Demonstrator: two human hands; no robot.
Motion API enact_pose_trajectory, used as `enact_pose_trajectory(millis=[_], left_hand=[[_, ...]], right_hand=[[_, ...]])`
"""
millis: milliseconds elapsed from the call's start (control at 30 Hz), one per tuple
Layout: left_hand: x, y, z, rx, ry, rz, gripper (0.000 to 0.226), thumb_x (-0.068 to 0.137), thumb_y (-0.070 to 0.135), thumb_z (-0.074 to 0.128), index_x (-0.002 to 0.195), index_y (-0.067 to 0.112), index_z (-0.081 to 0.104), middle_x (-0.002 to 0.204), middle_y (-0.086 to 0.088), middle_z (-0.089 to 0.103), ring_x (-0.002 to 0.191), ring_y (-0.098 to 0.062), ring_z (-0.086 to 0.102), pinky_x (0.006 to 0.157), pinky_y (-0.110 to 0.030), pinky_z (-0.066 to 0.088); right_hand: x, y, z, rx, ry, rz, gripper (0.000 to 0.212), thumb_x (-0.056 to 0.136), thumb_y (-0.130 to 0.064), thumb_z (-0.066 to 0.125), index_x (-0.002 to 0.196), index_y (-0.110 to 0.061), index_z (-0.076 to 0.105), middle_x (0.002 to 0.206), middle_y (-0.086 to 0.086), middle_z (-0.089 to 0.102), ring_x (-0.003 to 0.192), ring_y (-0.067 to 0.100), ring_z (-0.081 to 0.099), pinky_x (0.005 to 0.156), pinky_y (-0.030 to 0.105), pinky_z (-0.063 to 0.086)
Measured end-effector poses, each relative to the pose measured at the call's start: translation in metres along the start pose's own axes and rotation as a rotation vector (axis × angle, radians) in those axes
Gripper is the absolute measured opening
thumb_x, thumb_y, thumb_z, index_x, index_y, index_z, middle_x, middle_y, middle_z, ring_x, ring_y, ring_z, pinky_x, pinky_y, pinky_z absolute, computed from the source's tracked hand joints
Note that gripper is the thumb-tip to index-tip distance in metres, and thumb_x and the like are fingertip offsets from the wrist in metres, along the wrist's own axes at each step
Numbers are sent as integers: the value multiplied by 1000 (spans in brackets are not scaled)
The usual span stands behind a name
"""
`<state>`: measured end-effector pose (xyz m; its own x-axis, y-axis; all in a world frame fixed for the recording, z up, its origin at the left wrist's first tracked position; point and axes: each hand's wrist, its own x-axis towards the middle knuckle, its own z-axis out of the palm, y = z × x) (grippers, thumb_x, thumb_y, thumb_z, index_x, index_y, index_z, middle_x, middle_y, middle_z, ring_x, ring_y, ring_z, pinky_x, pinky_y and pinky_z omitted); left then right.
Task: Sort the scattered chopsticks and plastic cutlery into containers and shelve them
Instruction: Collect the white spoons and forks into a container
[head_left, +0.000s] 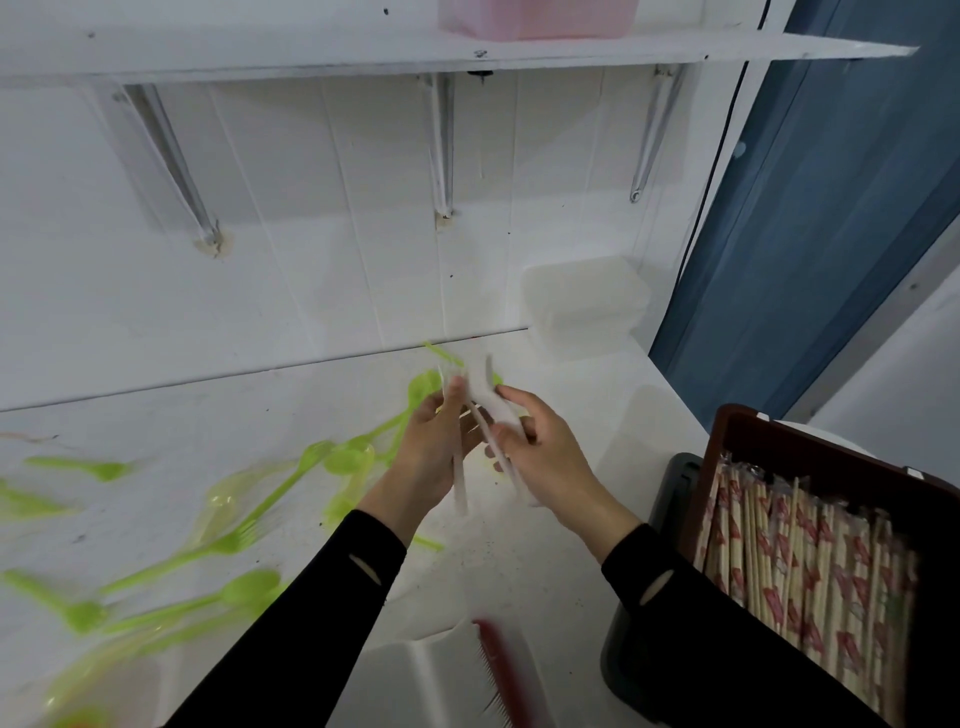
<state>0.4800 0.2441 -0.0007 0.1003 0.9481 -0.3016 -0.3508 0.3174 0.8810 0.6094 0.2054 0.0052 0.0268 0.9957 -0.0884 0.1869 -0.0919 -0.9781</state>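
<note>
While green cutlery (244, 582) is lying scattered on the surface (545, 561), the left hand (436, 447) and right hand (540, 447) are sorting, each grip pinching white cutlery (480, 392) above it. Next, I judge, this bunch is needing the container (587, 306) behind.

- The single head-worn view looks forward and down, close above the left hand (434, 447) and right hand (543, 449).
- Beyond the hands it faces a white tiled wall (311, 208).

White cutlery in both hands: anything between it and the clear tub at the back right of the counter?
Nothing visible. The white cutlery is held by the left hand and right hand; only counter lies between it and the clear tub. Green cutlery lies left of that line. The tub may be lidded; unclear.
</note>
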Motion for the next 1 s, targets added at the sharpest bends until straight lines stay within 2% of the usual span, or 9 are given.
enact_pose_trajectory(millis=[100, 233, 333, 400, 533, 667, 733, 867, 1000], left_hand=[[4, -5, -4, 3, 46, 31, 34, 100, 28, 55, 113, -3, 62, 107, -14, 73, 95, -25, 72, 72, -24, 58], [7, -9, -3, 335, 259, 136, 35, 101, 38, 50, 106, 5, 61, 90, 3, 69, 69, -11, 64, 61, -23, 48], [6, -7, -2, 372, 321, 194, 36, 102, 44, 41, 94, 10, 48, 77, 2, 51, 54, -10, 43, 52, -24, 39], [5, -5, -1, 395, 284, 251, 36, 99, 46, 49, 83, 14, 44, 69, 3, 43, 49, -9, 38, 50, -24, 39], [4, -2, -3, 385, 153, 254, 41, 84, 38, 76, 73, 16, 43, 61, 8, 38, 45, -10, 28, 43, -24, 28], [3, -1, -5, 365, 169, 53, 35, 88, 48, 67, 96, 15, 61, 88, 1, 68, 50, -11, 34, 42, -22, 27], [4, -2, -5, 258, 152, 6, 35, 90, 47, 65, 102, 14, 65, 100, 4, 71, 51, -9, 33, 42, -19, 26], [6, 0, -7, 55, 108, -16, 19, 90, 36, 67, 92, 18, 72, 98, 3, 56, 52, -8, 25, 38, -16, 23], [9, 0, -12, 22, 130, -9, 35, 71, 40, 79, 93, 14, 71, 84, 4, 38, 47, -7, 23, 36, -17, 22]], right_hand=[[2, 2, -4, -36, 55, 28, 40, 97, -15, 50, 134, -31, 53, 97, 3, 70, 86, 18, 68, 75, 31, 59], [4, 3, -4, -61, 104, 20, 43, 95, -15, 49, 134, -33, 51, 106, -2, 66, 88, 16, 64, 73, 29, 56], [4, 2, -7, -51, 92, 56, 41, 98, -15, 44, 134, -33, 48, 102, -3, 64, 79, 15, 60, 52, 15, 46], [4, 3, -8, -62, 77, 65, 40, 99, -17, 44, 136, -31, 47, 105, -2, 62, 76, 13, 58, 46, 12, 41], [6, 5, -7, -94, 153, 78, 45, 98, -16, 45, 141, -25, 45, 117, 0, 61, 98, 15, 59, 79, 27, 50], [6, 7, -19, -216, 262, 71, 42, 100, -7, 41, 139, -21, 46, 108, -6, 51, 91, 12, 49, 59, 9, 36], [6, 6, -18, -177, 212, 88, 40, 99, -10, 43, 136, -22, 48, 105, -5, 55, 84, 12, 52, 61, 10, 39], [-1, -1, -5, -20, -7, 157, 38, 97, -12, 46, 131, -28, 53, 94, 2, 67, 70, 15, 62, 61, 25, 52], [-2, -3, -4, -26, 49, 37, 40, 98, -15, 47, 134, -32, 50, 106, -1, 69, 89, 11, 72, 90, 41, 56]])
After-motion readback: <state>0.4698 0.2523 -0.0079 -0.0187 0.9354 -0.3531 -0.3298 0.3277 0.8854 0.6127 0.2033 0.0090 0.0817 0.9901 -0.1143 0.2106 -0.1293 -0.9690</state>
